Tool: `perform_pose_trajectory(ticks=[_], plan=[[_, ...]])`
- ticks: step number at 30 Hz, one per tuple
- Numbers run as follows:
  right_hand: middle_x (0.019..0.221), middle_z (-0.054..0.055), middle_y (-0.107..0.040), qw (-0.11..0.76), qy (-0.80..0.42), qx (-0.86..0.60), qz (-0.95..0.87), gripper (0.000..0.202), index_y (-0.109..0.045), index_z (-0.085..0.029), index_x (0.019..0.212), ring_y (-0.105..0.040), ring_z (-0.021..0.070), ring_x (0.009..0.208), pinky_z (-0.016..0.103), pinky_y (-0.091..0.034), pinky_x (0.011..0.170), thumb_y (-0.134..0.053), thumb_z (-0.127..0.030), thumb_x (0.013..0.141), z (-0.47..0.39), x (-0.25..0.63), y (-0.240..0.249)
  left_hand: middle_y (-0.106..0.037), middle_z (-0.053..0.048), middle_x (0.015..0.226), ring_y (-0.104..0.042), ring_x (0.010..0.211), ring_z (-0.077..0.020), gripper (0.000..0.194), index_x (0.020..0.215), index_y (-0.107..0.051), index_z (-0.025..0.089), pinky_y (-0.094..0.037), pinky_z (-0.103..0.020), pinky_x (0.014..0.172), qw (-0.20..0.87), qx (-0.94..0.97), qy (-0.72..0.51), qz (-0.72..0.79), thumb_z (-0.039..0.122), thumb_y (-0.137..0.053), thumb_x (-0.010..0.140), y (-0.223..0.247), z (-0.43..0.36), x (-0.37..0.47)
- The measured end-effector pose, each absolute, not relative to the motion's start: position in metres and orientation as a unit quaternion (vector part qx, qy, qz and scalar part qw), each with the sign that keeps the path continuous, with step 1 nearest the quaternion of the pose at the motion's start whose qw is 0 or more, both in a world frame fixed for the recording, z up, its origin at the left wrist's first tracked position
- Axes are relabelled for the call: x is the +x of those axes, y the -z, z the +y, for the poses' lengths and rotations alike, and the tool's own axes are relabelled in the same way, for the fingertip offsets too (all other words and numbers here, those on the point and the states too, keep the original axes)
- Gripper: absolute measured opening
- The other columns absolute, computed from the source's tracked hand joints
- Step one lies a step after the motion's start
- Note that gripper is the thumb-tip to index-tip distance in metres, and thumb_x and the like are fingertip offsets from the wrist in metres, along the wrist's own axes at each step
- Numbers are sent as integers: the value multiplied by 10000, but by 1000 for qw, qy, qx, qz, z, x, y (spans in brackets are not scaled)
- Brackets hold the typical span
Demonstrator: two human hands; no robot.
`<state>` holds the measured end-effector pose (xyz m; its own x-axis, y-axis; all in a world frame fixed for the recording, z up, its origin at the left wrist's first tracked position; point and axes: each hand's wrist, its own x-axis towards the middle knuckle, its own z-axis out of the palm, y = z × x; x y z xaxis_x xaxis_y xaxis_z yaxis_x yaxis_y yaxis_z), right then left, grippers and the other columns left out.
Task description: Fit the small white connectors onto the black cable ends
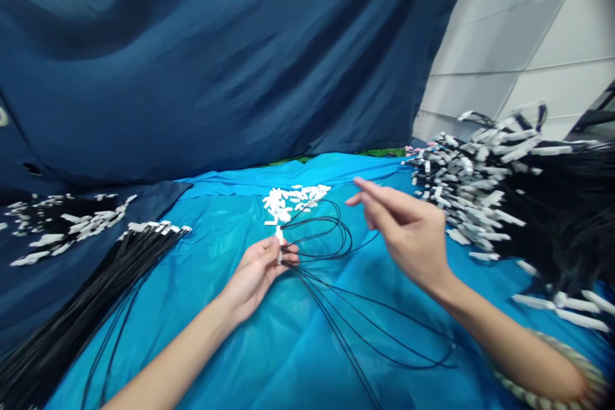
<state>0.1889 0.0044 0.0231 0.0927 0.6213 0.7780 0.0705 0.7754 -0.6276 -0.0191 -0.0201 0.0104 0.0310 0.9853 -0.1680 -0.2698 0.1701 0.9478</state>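
My left hand [254,278] pinches a slim white plastic connector [279,240], held upright between thumb and fingers. Thin black wires [346,237] run from the connector, some curling in loops to the right and others trailing toward the lower right. My right hand [413,230] hovers to the right of the loops, index finger stretched out and thumb apart from it. Nothing shows between those fingers, though one wire ends close by the hand. Just beyond my left hand, small loose white connectors [288,198] lie in a pile on the blue sheet [216,307].
A bundle of black wires with white ends [96,307] lies at the left. Behind it, more white-tipped wires [81,224] rest on dark cloth. A large heap of white-tipped black wires [480,186] fills the right. A dark blue curtain [216,64] hangs at the back.
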Motion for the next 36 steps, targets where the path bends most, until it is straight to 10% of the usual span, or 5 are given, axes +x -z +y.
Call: perform_pose_trajectory(ticks=[7,36], plan=[[821,68,-598,561,-32,-173,-809,132,-606,-100,867,-537,113,734,226,-455,637,-488,-103,806,-9,163,0,-602,-89,801,-566,681,-122,191,778,-576,91,-435,-243,687,615,433,-491,439,277,-541,750,-8,-26,-14],[674,68,-563,529,49,-160,-832,160,-608,-68,792,-426,117,600,245,-347,530,-449,-64,812,-9,160,6,-617,-78,786,-573,656,-120,177,772,-580,103,-437,-234,651,602,473,-480,429,275,-544,750,-9,-29,-14]])
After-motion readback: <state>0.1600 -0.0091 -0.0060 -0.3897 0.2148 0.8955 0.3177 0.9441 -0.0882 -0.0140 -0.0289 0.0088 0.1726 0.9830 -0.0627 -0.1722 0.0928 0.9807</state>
